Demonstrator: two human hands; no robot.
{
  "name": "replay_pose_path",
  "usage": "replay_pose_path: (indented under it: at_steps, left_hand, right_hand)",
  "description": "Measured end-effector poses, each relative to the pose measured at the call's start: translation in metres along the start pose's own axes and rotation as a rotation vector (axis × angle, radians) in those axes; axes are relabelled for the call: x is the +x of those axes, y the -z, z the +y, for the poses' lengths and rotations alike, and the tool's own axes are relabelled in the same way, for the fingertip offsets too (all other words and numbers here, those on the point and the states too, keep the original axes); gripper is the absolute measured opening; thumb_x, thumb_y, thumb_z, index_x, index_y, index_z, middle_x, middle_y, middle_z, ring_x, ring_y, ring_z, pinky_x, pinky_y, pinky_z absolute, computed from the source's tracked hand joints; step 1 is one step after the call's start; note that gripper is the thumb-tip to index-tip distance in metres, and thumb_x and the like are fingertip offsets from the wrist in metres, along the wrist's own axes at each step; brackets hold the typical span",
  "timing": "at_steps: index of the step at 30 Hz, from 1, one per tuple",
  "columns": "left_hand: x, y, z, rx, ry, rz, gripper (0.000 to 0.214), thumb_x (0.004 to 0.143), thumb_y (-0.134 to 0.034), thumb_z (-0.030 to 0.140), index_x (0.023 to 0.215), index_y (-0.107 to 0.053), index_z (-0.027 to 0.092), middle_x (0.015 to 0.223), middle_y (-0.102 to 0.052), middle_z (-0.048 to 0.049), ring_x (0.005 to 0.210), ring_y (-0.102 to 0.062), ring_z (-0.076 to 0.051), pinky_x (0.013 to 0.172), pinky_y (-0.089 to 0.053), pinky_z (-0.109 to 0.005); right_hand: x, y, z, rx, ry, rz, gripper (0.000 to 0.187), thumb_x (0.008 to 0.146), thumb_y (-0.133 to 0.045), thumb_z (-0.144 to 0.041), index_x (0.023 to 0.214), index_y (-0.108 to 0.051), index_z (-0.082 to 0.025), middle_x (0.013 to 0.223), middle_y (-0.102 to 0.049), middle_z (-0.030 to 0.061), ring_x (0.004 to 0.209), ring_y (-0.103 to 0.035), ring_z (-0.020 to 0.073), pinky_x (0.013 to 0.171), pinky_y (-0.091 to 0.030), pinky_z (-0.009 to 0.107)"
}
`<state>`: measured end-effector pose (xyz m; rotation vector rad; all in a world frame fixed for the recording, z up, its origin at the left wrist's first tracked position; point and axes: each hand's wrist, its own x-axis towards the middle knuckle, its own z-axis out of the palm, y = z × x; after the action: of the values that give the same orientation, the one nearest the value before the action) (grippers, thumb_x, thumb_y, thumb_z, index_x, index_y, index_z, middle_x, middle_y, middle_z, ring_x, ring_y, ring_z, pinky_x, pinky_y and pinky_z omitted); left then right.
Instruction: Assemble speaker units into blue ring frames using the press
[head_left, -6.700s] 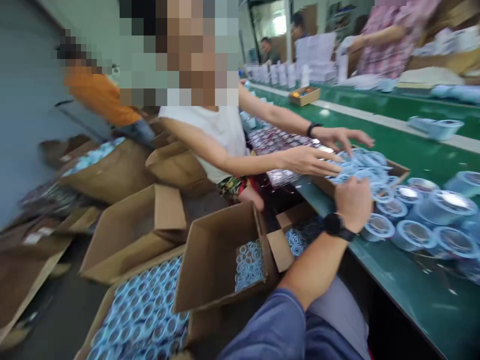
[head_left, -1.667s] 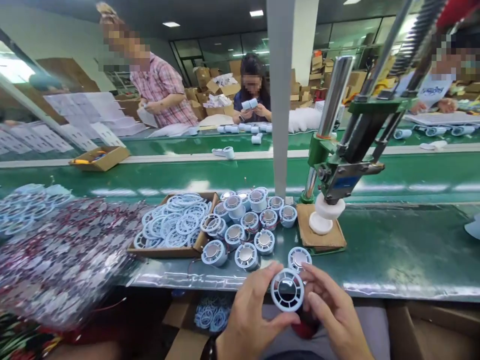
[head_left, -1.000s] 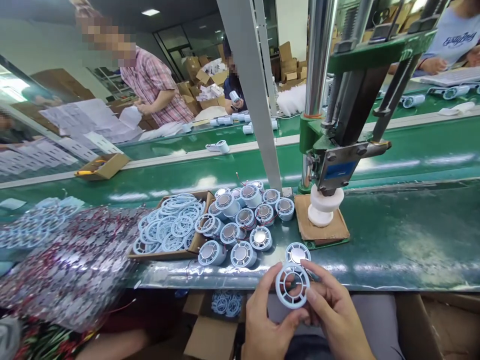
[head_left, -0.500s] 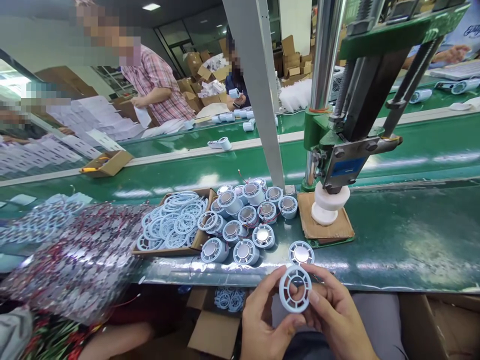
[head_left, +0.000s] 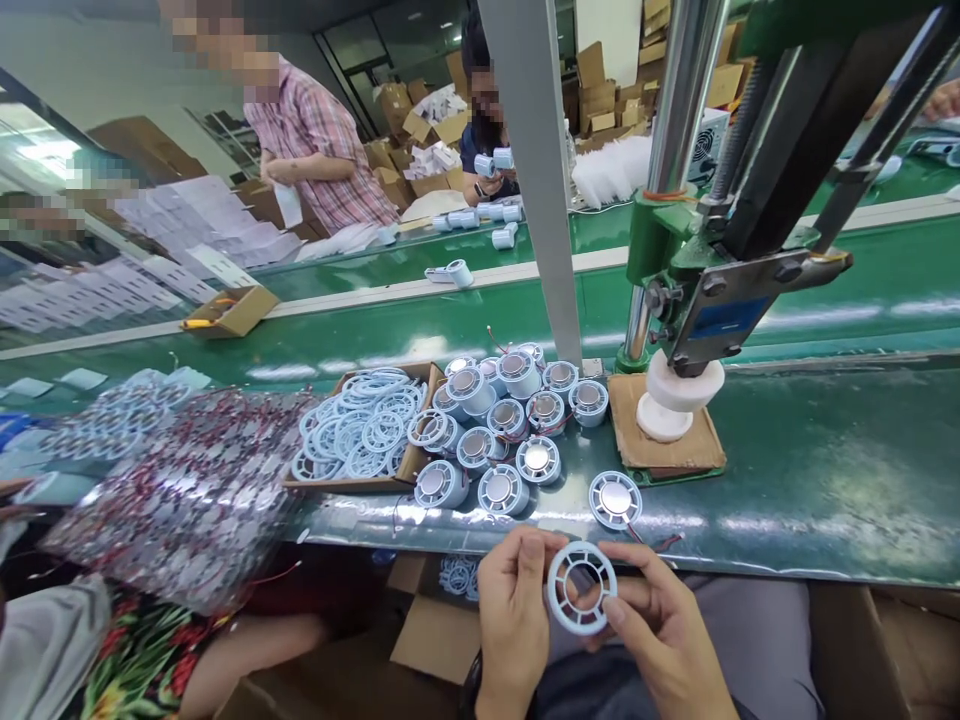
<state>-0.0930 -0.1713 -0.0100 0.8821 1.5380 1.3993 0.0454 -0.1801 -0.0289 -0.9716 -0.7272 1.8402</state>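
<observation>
Holding: pale-blue spoked ring (head_left: 582, 588), face toward camera, just below worktop edge, over the lap.
L hand (head_left: 514, 620): fingers (head_left: 529, 560) closed on ring's left rim.
R hand (head_left: 664, 640): fingers (head_left: 637, 562) closed on right rim, thumb across front.
Just beyond: single round unit (head_left: 615, 500) w/ metal centre, flat on green worktop (head_left: 825, 480), near its edge.
Further back: cluster of same units (head_left: 510, 420), touching cardboard tray (head_left: 345, 484) full of loose rings.
R of cluster: press (head_left: 720, 290), white head (head_left: 679, 395) over cardboard pad (head_left: 697, 455).
Far L: heap of red-wired parts (head_left: 180, 490).
</observation>
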Motion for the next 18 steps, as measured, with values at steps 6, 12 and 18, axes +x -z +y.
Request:
replay_pose_path:
  at_steps: [6, 12, 18]
  left_hand:
    - [-0.005, 0.002, -0.003, -0.226, 0.039, -0.067, 0.049, 0.087, -0.068, 0.060, 0.090, -0.078, 0.012, 0.061, -0.069, -0.0044, 0.049, -0.061, -0.014, 0.051, -0.052, -0.021]
    - [-0.014, 0.014, -0.012, -0.174, 0.032, -0.100, 0.043, 0.091, -0.067, 0.051, 0.106, -0.078, 0.012, 0.096, -0.079, -0.0148, 0.088, -0.075, -0.028, 0.082, -0.061, -0.034]
    - [-0.027, 0.003, -0.005, -0.107, -0.018, -0.083, 0.051, 0.077, -0.082, 0.049, 0.118, -0.075, 0.019, 0.106, -0.079, -0.0105, 0.093, -0.075, -0.025, 0.083, -0.061, -0.029]
  right_hand:
    - [0.006, 0.007, 0.003, 0.060, -0.025, -0.050, 0.052, 0.083, -0.079, -0.046, 0.121, -0.057, -0.018, 0.084, -0.078, 0.0083, 0.066, -0.072, 0.0162, 0.065, -0.059, 0.027]
    - [0.006, 0.009, 0.004, 0.075, -0.029, -0.039, 0.051, 0.084, -0.079, -0.044, 0.122, -0.058, -0.017, 0.086, -0.078, 0.0092, 0.066, -0.072, 0.0167, 0.066, -0.060, 0.029]
    - [0.004, 0.005, -0.002, 0.064, -0.013, 0.024, 0.050, 0.083, -0.080, -0.043, 0.121, -0.060, -0.018, 0.088, -0.079, 0.0086, 0.071, -0.073, 0.0172, 0.068, -0.060, 0.029]
